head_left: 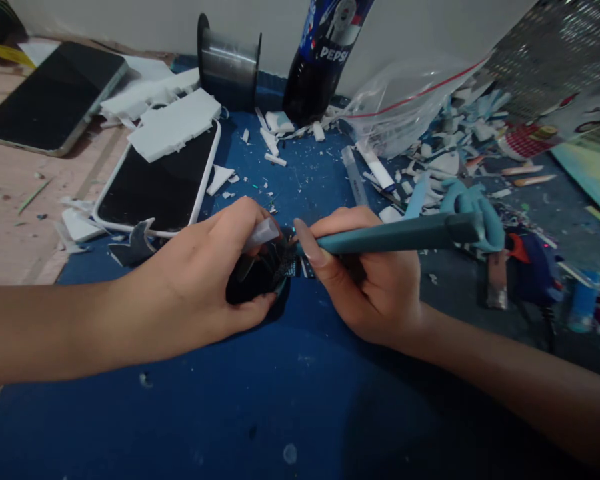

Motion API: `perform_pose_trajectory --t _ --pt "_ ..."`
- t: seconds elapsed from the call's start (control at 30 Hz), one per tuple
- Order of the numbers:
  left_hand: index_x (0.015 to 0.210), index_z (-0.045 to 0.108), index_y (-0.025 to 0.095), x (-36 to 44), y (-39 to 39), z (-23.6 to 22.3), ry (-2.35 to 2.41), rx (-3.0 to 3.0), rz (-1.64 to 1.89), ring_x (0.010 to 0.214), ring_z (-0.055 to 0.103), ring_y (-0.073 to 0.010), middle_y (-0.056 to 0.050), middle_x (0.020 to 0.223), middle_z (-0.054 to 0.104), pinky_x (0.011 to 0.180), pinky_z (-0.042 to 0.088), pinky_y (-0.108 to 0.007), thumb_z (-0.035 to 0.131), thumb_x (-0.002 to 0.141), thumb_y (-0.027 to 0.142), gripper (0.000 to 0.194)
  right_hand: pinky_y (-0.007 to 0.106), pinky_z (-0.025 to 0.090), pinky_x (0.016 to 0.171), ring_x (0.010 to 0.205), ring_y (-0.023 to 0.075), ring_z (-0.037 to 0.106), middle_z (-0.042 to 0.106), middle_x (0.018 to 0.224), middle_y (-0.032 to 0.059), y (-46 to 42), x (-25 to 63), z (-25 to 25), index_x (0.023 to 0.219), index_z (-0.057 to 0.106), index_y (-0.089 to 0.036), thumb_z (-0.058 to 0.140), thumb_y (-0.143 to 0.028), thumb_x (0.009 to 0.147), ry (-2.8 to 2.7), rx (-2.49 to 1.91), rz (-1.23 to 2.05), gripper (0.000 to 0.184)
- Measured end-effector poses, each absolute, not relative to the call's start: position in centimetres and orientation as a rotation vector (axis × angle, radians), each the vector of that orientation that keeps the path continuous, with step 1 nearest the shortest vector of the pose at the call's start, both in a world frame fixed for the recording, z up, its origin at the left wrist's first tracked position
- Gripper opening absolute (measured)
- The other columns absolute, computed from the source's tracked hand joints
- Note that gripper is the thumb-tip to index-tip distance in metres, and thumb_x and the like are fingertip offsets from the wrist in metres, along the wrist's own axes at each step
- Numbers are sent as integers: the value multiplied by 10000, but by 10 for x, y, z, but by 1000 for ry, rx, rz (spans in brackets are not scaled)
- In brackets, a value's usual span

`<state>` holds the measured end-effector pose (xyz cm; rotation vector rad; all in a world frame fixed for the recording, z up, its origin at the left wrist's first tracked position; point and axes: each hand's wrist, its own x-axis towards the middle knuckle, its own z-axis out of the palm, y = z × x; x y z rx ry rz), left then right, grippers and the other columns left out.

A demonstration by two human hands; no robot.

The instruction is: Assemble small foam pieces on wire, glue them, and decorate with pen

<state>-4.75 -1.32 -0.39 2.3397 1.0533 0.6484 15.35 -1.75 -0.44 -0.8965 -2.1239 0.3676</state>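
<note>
My left hand (195, 270) curls around a dark, glossy piece (253, 277) low over the blue mat, thumb beneath and fingers above. A short translucent whitish tube (263, 233) pokes out between its fingers; whether it joins the dark piece I cannot tell. My right hand (375, 280) grips a long teal pen-like tool (400, 232) like a pencil, its thick end pointing right. The tool's tip meets the dark, textured part of the piece between both hands, though fingers and shadow hide the exact contact. Behind the tool's thick end is a curled teal shape (473, 207).
Two phones lie left, one bare (55, 97), one white-edged (155, 183) under a white foam-like piece (177, 123). At the back stand a spool (230, 63) and a Pepsi bottle (320, 67). A plastic bag (395, 107) and many scraps (445, 160) spread right over the blue mat (205, 413).
</note>
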Motion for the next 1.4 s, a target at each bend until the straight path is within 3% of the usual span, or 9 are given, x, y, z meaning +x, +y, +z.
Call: perform_pose_trajectory --t 0.3,0.77,1.4 --pt "882 406 204 -47 -12 -4 1047 2328 664 668 601 -115 -33 931 614 461 425 -201 603 752 230 238 268 538 577 643 126 598 657 848 28 -16 154 -6 899 562 -203 568 -61 845 -2136 -903 332 152" --pt "928 448 197 -46 -12 -5 1038 2295 658 745 625 -144 -45 965 619 507 453 -229 610 743 197 246 282 553 725 815 152 642 638 862 52 -17 154 -7 926 557 -173 565 -17 830 -2142 -865 387 183" --pt "1020 471 187 -47 -13 -3 1054 2289 632 745 631 -138 -27 964 624 509 451 -215 600 748 190 301 274 553 650 769 147 631 643 876 54 -16 156 -8 924 537 -185 524 -60 866 -2169 -820 442 138"
